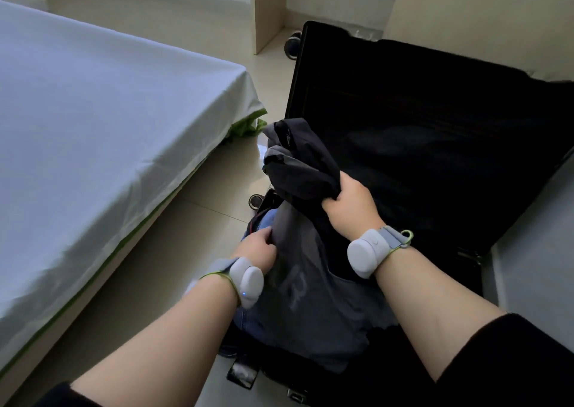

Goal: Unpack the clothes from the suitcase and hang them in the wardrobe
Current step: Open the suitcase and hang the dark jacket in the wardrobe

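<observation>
Right hand (349, 203) fisted on dark garment (298, 173), left hand (257, 248) pinching lower

The suitcase (435, 111) lies open on the floor (198, 195), right of the bed (93, 111); clothes (310, 298) lie in its near half.

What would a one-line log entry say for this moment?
step: unpacking | right hand: grips dark garment | left hand: holds its edge | suitcase: open on floor, beside bed
</observation>
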A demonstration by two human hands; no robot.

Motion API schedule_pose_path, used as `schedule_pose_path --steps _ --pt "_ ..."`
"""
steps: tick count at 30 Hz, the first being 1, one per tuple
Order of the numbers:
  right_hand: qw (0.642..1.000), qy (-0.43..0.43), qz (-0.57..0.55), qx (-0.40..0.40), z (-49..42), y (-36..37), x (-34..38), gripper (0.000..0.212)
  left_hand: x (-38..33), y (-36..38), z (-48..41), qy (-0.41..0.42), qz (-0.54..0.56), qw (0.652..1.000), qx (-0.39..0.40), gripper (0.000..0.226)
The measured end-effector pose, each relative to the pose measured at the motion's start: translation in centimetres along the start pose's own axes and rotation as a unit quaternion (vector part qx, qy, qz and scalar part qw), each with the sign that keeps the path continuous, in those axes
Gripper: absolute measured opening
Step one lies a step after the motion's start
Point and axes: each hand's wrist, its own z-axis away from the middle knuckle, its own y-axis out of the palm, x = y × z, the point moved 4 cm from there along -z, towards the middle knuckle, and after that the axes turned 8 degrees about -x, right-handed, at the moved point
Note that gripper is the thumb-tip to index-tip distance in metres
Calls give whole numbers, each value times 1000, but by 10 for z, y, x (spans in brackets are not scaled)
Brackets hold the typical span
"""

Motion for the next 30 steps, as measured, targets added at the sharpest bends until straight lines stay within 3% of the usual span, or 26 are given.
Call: schedule_pose_path --steps 4,12,15,17,21,26,30 --pt "998 37 22 42 14 -50 60 23 -68 -59 49 31 224 974 21 64" --pt "997 29 7 77 45 -180 209 29 -221 -213 171 -29 491 870 21 31" --pt "997 -23 2 74 52 -236 278 29 -279 -276 217 -61 557 828 18 36" --pt "994 -69 0 89 57 -273 326 27 -312 -321 244 -63 575 815 -32 31" --pt "975 -169 -18 141 69 -334 415 23 -357 -405 304 -69 544 824 -145 19" --pt "934 -275 -51 221 99 -367 518 72 -372 -498 399 -35 540 802 -252 13" --pt "899 -319 -106 283 142 -362 577 77 -353 -541 463 -17 537 781 -320 16"
